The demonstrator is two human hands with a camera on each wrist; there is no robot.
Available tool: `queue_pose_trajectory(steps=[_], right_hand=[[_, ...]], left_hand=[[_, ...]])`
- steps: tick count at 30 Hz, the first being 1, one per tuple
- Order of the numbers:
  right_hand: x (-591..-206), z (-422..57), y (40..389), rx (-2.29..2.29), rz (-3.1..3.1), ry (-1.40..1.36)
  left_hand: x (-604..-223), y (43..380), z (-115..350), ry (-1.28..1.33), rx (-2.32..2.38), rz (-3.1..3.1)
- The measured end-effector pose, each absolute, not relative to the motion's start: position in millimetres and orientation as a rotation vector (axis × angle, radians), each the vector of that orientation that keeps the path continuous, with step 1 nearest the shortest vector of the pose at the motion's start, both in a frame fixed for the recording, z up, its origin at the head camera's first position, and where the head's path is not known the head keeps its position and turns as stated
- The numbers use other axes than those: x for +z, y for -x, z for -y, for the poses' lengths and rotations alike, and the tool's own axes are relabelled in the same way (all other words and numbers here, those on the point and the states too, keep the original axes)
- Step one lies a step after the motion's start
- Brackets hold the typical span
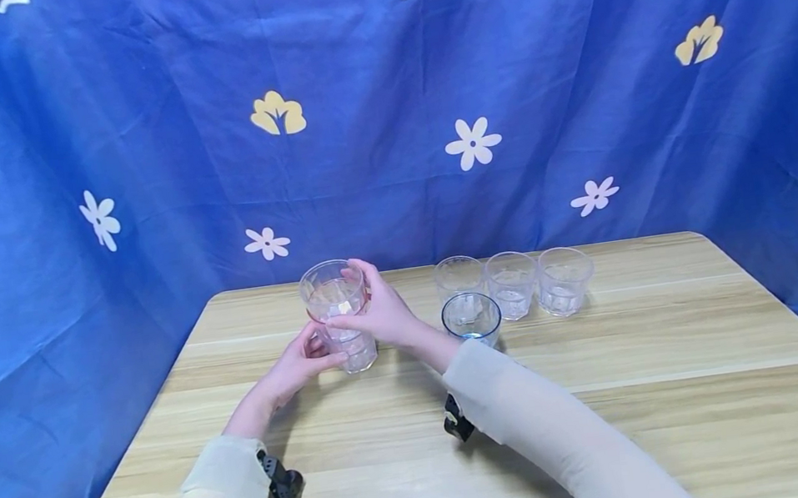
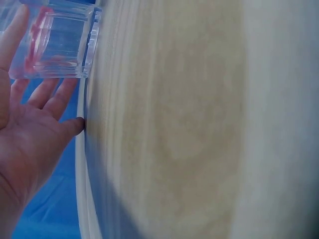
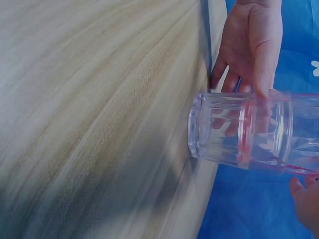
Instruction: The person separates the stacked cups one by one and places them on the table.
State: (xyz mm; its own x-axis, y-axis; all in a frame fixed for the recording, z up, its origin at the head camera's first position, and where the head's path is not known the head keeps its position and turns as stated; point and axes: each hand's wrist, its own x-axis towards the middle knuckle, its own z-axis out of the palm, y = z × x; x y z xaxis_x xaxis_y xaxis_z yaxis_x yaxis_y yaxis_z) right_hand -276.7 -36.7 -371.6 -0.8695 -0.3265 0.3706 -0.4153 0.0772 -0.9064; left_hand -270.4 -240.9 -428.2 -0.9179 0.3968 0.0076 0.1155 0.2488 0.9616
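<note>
Two clear plastic cups stand nested at the table's far left in the head view. The right hand grips the upper cup, thumb on the near side and fingers round the far right. Lower down, the left hand holds the bottom cup between thumb and fingers. A pinkish-red ring shows round this cup in the right wrist view. Its base is at the tabletop; whether it touches, I cannot tell. The left wrist view shows the left thumb across the cup, other fingers behind it.
Clear cups stand in a row at the back right of centre, among them a middle one and a right one. Before the row's left end is a blue-rimmed cup, close to the right forearm. A blue patterned curtain hangs behind the wooden table.
</note>
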Motion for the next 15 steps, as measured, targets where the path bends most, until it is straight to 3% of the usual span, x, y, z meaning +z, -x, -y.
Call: queue_pose_trajectory(steps=[15], right_hand=[[-372.3,36.5,277.7,1.857,2.302,-0.699]], left_hand=[[-426.6,270.1,241.0,-0.471,1.715,-2.293]])
